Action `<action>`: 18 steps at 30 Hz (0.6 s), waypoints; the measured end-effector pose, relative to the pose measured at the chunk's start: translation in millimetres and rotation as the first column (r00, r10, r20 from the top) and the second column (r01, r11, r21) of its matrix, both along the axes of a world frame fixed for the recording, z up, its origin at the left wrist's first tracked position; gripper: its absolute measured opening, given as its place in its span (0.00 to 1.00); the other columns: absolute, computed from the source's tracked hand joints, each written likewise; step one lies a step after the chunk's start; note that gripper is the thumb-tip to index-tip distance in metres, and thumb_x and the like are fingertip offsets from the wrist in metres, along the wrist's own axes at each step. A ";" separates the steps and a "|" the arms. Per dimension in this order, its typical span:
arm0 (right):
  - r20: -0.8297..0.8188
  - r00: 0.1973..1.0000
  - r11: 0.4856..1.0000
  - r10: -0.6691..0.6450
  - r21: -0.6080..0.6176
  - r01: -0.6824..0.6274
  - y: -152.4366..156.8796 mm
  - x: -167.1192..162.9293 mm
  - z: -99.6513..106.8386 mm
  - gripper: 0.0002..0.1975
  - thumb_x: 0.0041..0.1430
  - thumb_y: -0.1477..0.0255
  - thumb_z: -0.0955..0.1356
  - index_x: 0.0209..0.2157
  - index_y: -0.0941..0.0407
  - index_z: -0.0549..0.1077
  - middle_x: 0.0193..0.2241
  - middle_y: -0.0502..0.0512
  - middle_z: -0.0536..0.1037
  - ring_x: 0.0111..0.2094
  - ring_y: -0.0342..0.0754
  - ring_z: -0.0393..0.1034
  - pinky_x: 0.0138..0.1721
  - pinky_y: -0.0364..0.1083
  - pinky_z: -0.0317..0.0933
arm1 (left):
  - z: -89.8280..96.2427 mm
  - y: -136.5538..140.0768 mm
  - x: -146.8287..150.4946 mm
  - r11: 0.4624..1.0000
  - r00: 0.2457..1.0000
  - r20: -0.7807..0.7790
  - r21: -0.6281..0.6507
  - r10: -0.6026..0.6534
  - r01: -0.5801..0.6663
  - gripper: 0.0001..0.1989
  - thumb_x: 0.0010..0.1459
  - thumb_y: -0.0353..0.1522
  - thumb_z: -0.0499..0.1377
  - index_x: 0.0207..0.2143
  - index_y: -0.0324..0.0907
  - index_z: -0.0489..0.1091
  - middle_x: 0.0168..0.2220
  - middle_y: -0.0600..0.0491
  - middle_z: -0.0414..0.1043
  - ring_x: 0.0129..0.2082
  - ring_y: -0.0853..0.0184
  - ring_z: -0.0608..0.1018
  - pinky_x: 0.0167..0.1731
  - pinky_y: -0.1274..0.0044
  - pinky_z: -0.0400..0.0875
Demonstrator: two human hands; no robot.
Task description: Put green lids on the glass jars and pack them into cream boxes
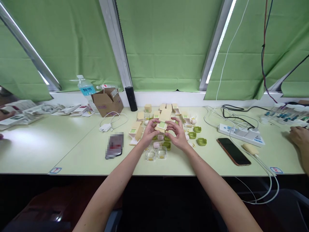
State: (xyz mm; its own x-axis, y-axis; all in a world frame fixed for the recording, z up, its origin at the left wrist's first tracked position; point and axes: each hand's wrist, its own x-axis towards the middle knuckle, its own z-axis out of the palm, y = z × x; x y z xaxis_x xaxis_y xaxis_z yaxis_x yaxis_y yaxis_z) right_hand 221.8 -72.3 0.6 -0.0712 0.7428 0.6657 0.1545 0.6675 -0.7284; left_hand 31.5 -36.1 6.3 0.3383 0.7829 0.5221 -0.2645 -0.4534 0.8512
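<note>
Head view: over pale table (82,146), with left hand (149,133) and right hand (178,133) half curled, gripping small carton (163,124) from both sides, seemingly for steadiness; close by, clear cases (162,152) and green trays (201,141), likely for easy reach.

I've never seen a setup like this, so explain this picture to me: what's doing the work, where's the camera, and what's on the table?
There's no machine here, just a person's bare hands. The single picture comes from a camera worn on that person's head, looking forward and down, so their forearms rise from the bottom.

The left hand and right hand hold a small beige carton between them. Around them on the pale table lie more beige cartons, green pieces and clear containers.

Farther right are a phone and a power strip. The hand at the right edge is someone else's.
</note>
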 end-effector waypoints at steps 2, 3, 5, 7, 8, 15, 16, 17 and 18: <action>0.001 1.000 1.000 -0.004 -0.004 0.004 0.2 0.1 -0.6 0.23 0.62 0.60 0.75 0.57 0.47 0.74 0.63 0.60 0.57 0.43 0.46 0.77 0.57 0.59 0.75 | -0.1 -0.4 0.4 1.000 1.000 0.018 -0.013 -0.009 0.009 0.24 0.54 0.42 0.70 0.48 0.46 0.66 0.59 0.47 0.65 0.50 0.62 0.76 0.42 0.74 0.77; 0.000 1.000 1.000 -0.007 -0.007 0.007 0.2 0.2 -0.8 0.23 0.61 0.60 0.75 0.57 0.46 0.74 0.63 0.60 0.58 0.43 0.47 0.77 0.57 0.59 0.75 | -0.1 -0.6 0.7 1.000 1.000 0.022 -0.018 -0.011 0.011 0.24 0.53 0.42 0.71 0.48 0.46 0.66 0.60 0.47 0.64 0.50 0.62 0.76 0.42 0.74 0.77; -0.006 1.000 1.000 -0.012 -0.012 0.012 0.4 0.4 -0.8 0.24 0.61 0.59 0.75 0.57 0.46 0.74 0.63 0.60 0.57 0.43 0.47 0.78 0.57 0.60 0.75 | 0.0 -1.2 1.1 1.000 1.000 0.014 -0.016 -0.007 0.007 0.25 0.53 0.43 0.72 0.47 0.46 0.67 0.61 0.47 0.61 0.50 0.63 0.76 0.43 0.74 0.76; -0.013 1.000 1.000 -0.014 -0.009 0.014 0.7 0.6 -0.7 0.25 0.60 0.59 0.76 0.57 0.46 0.74 0.63 0.59 0.57 0.42 0.47 0.78 0.57 0.59 0.76 | -0.3 -1.4 1.7 1.000 1.000 -0.002 0.004 0.009 -0.009 0.25 0.54 0.44 0.72 0.47 0.45 0.67 0.62 0.46 0.59 0.49 0.64 0.76 0.43 0.74 0.76; -0.015 1.000 1.000 -0.015 -0.006 0.015 1.0 0.7 -0.6 0.25 0.60 0.59 0.76 0.57 0.46 0.74 0.64 0.59 0.57 0.43 0.46 0.78 0.57 0.59 0.76 | -0.6 -1.4 2.1 1.000 1.000 -0.010 0.019 0.021 -0.021 0.25 0.54 0.45 0.72 0.47 0.45 0.68 0.62 0.46 0.59 0.48 0.64 0.77 0.44 0.74 0.75; 0.004 0.999 0.999 -0.044 -0.007 0.044 2.8 0.9 -1.9 0.24 0.61 0.60 0.75 0.58 0.46 0.74 0.64 0.59 0.58 0.44 0.47 0.78 0.57 0.58 0.76 | -4.3 0.2 4.0 0.992 0.997 -0.024 0.097 0.078 -0.075 0.25 0.56 0.47 0.71 0.49 0.45 0.69 0.60 0.46 0.58 0.45 0.67 0.78 0.46 0.73 0.74; 0.004 0.999 0.999 -0.043 -0.008 0.043 2.8 0.8 -2.0 0.24 0.62 0.60 0.75 0.58 0.46 0.74 0.64 0.59 0.58 0.44 0.47 0.78 0.57 0.58 0.76 | -4.7 0.5 4.1 0.993 0.997 -0.021 0.098 0.075 -0.073 0.25 0.56 0.47 0.71 0.49 0.46 0.69 0.60 0.46 0.58 0.44 0.67 0.78 0.45 0.74 0.74; 0.001 0.999 0.999 -0.041 -0.008 0.041 2.7 0.7 -2.0 0.24 0.62 0.61 0.75 0.59 0.46 0.74 0.64 0.59 0.58 0.44 0.47 0.78 0.57 0.58 0.76 | -5.0 0.7 4.2 0.993 0.997 -0.020 0.097 0.075 -0.073 0.25 0.56 0.47 0.71 0.49 0.46 0.69 0.60 0.47 0.58 0.44 0.68 0.78 0.45 0.74 0.74; -0.005 0.999 0.999 -0.039 -0.008 0.039 2.5 0.5 -1.9 0.24 0.62 0.62 0.75 0.59 0.46 0.74 0.64 0.59 0.58 0.44 0.47 0.78 0.57 0.58 0.76 | -5.3 1.0 4.2 0.992 0.997 -0.020 0.098 0.080 -0.077 0.25 0.56 0.47 0.71 0.49 0.46 0.69 0.60 0.46 0.58 0.43 0.68 0.78 0.45 0.74 0.74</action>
State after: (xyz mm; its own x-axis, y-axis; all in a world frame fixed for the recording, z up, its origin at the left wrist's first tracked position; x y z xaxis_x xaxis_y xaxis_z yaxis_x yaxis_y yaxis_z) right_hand 222.4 -69.7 -1.3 -0.0386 0.7499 0.6604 0.1768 0.6556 -0.7341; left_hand 35.7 -35.1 1.0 0.2915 0.7536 0.5892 -0.2047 -0.5526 0.8079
